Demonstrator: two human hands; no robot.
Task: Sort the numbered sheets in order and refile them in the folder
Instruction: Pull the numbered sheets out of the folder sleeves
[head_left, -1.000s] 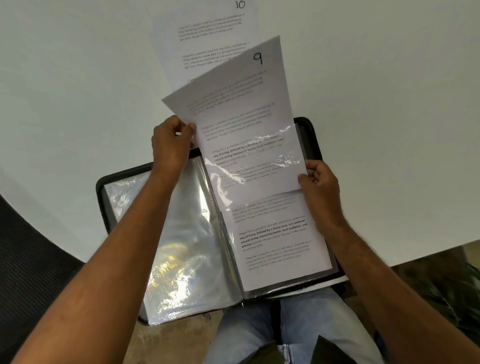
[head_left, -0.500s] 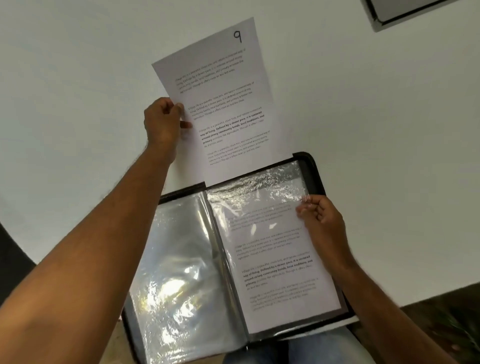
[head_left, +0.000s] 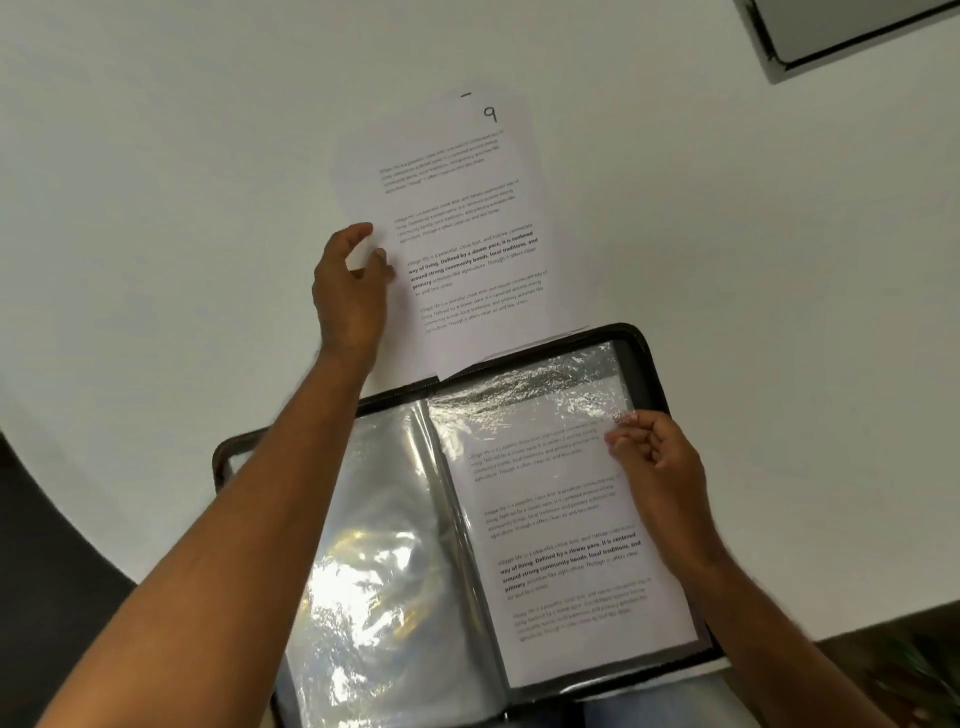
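The left hand (head_left: 350, 291) pinches the left edge of the white printed sheet numbered 9 (head_left: 457, 218), lying on the white table (head_left: 156, 208) just beyond the open black clear-sleeve folder (head_left: 652, 364). The right hand (head_left: 654, 467) pinches the top right corner of a plastic sleeve (head_left: 545, 415) with another printed sheet (head_left: 582, 571) inside. Judged from this, sheets are out for sorting, and refiling remains.

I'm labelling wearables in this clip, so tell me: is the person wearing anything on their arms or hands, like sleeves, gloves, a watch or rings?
No, nothing shows. Both forearms are bare along all of their visible length, with no sleeve edge in view. The left hand and the right hand have no gloves, and no watch, band or ring can be seen on wrists or fingers. At the bottom edge, blue denim shows below the folder.
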